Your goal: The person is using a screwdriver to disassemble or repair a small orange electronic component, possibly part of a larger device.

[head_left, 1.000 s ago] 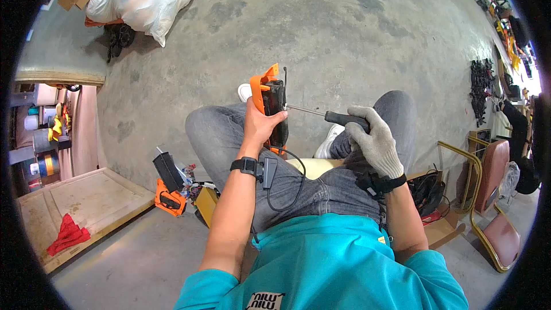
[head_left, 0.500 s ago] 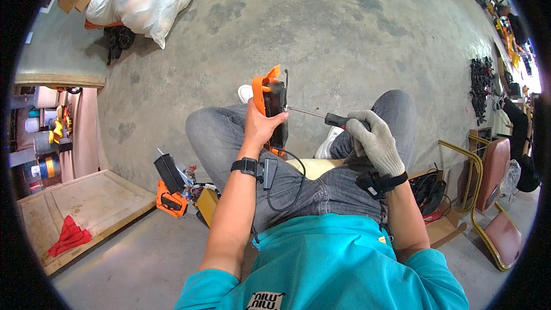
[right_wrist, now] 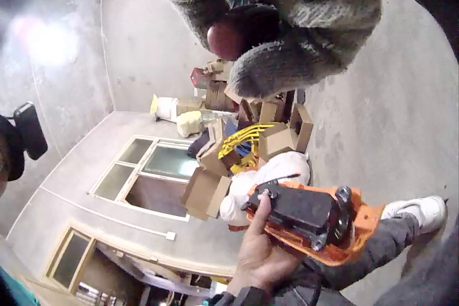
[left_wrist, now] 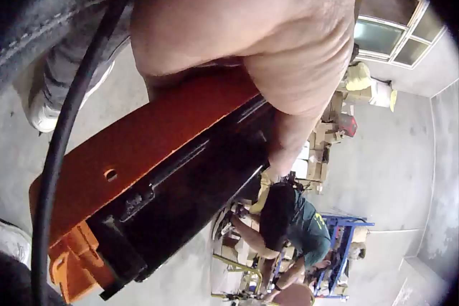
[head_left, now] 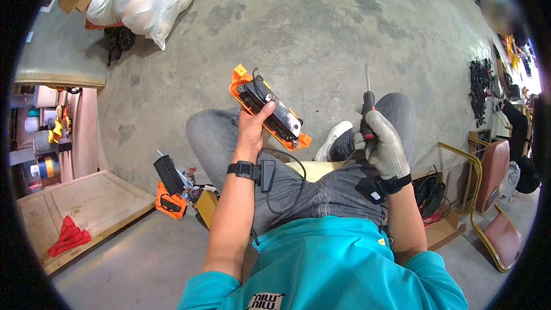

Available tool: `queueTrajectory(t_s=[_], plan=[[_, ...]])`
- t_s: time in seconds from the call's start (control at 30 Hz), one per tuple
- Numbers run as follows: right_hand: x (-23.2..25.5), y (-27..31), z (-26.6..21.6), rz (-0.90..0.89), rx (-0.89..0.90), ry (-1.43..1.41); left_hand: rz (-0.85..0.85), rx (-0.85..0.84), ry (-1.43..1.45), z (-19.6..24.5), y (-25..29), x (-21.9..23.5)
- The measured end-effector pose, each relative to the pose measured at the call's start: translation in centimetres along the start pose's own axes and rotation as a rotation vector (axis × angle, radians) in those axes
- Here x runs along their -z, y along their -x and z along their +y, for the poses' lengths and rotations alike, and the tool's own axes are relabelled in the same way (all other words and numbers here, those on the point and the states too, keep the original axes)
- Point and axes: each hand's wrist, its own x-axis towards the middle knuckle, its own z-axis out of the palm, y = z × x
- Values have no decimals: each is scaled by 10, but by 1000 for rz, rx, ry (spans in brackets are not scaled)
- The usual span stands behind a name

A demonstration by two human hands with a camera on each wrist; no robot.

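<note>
My bare left hand (head_left: 251,133) grips a long orange housing with a black mechanism (head_left: 276,116), thumb across the black side and the palm beneath. The housing is tilted, its inner side facing up, with a small metal fitting near each end. Its orange shell (left_wrist: 165,141) crosses the left wrist view under the hand. The gloved right hand (head_left: 385,146) holds a screwdriver (head_left: 368,102) by its black handle, shaft pointing forward and apart from the housing. In the right wrist view the handle's red end (right_wrist: 226,39) shows between the gloved fingers.
An orange and black part (head_left: 171,198) lies on the floor at the left, beside a wooden panel (head_left: 103,195) with a red cloth (head_left: 69,235). White bags (head_left: 140,3) sit at the upper left. A gold-framed chair (head_left: 476,178) and a cardboard box (head_left: 447,227) are on the right.
The housing has turned in my left hand from edge-on to inner side up. The screwdriver has come away from it, moved right, and swung from pointing left to pointing forward.
</note>
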Motion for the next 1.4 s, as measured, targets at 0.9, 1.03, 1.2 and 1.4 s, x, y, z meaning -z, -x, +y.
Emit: queueTrajectory(t_s=[0.9, 1.03, 1.2, 1.4], plan=[[-93, -64, 54, -176, 426, 1333, -201, 71, 12, -8, 4, -3], [-83, -72, 49, -145, 281, 1372, -313, 136, 64, -4, 5, -2], [-74, -65, 52, -89, 202, 1161, -356, 145, -69, -6, 6, -7], [-62, -76, 59, -118, 151, 924, -375, 126, -169, -4, 8, -9]])
